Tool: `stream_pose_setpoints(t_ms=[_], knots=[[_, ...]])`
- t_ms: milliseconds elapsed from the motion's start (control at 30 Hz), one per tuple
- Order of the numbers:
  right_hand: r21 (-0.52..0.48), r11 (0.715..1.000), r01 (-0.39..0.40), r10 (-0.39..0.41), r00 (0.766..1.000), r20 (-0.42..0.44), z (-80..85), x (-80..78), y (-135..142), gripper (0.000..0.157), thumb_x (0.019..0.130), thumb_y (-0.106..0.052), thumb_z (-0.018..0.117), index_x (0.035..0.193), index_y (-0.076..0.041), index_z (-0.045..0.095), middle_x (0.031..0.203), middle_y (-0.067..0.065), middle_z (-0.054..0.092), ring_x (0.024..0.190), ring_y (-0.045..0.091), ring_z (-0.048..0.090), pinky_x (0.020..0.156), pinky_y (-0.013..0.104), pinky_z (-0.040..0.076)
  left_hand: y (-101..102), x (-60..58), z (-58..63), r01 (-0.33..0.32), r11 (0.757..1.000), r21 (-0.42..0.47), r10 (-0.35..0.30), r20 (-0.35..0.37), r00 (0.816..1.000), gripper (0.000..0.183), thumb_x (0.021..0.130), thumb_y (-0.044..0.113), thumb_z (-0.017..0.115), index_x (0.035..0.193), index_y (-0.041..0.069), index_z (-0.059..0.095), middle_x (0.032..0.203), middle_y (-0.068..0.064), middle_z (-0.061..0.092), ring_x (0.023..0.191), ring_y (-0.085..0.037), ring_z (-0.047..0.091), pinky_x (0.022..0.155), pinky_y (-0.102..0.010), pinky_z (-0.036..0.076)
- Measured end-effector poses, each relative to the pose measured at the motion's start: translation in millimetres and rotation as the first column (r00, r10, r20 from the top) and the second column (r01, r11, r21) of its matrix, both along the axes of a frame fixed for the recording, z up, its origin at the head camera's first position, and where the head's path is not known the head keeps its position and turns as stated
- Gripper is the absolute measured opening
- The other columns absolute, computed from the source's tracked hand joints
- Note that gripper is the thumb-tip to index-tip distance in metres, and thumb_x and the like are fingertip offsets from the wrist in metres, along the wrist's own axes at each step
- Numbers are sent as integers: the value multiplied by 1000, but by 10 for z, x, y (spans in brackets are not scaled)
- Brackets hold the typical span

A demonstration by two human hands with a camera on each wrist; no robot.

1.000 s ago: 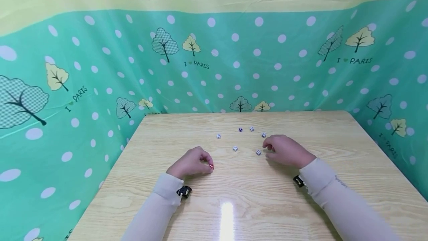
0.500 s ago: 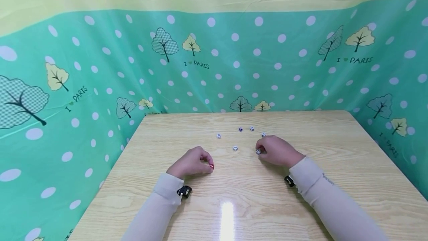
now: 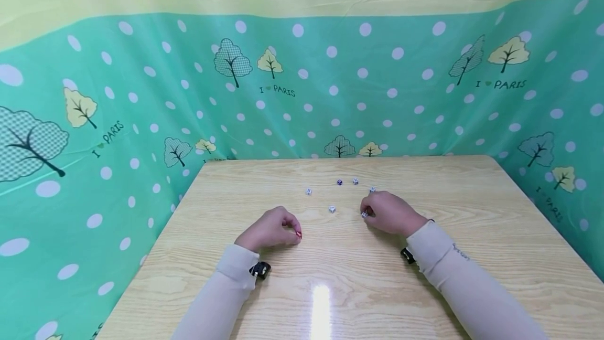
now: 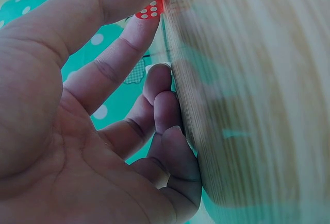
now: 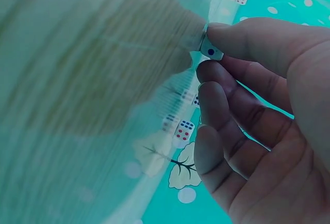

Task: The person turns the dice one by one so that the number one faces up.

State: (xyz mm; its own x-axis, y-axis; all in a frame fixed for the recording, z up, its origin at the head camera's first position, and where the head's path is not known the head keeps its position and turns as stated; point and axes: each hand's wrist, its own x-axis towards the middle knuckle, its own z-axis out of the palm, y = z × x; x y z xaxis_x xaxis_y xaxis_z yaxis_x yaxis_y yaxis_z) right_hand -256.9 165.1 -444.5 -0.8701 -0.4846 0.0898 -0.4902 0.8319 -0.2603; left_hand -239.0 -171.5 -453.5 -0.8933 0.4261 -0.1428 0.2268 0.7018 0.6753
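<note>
My left hand (image 3: 271,229) pinches a red die (image 4: 150,11) with white dots between thumb and index finger, right at the tabletop. Its other fingers are curled against the wood in the left wrist view. Over to the right, my right hand (image 3: 394,212) holds a white die (image 5: 211,50) by thumb and index finger, a blue dot showing on one face. A white die (image 3: 332,209) lies between the hands, and another white die (image 3: 372,189) sits just beyond the right hand's knuckles.
Farther back on the wooden table (image 3: 302,287) lie a white die (image 3: 309,192), a dark purple die (image 3: 339,182) and a white die (image 3: 355,181). A green dotted curtain (image 3: 283,119) with printed trees encloses the back and sides.
My right hand has moved left to the nearby white die, and its thumb and index finger have closed on it. The left hand stays in place with the red die.
</note>
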Motion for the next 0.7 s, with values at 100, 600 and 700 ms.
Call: stream_pose_setpoints(t_ms=[100,600,700], knots=[[-4,1000,1,-1,1000,-2,-2,4,8,4,91,-11,75,95,-11,77,88,-4,71,76,8,58,73,32,53,3,2,4,0,1000,1,0,0,1000,13,81,14,87,81,22,77,90,5,68,91,-18,52,80,-36,42],[4,1000,-7,7,999,-34,-3,273,149,6,90,-13,78,89,-18,75,84,-10,64,73,5,54,71,28,51,2,-5,3,-13,1000,-5,13,9,1000,13,81,15,87,81,22,76,91,4,66,90,-19,52,79,-37,41],[6,999,-32,32,998,-58,17,379,180,8,89,-13,79,88,-19,74,83,-11,62,72,3,52,68,26,50,7,-4,9,-12,1000,-4,12,9,1000,13,81,15,87,81,22,76,91,4,66,90,-19,52,78,-36,42]])
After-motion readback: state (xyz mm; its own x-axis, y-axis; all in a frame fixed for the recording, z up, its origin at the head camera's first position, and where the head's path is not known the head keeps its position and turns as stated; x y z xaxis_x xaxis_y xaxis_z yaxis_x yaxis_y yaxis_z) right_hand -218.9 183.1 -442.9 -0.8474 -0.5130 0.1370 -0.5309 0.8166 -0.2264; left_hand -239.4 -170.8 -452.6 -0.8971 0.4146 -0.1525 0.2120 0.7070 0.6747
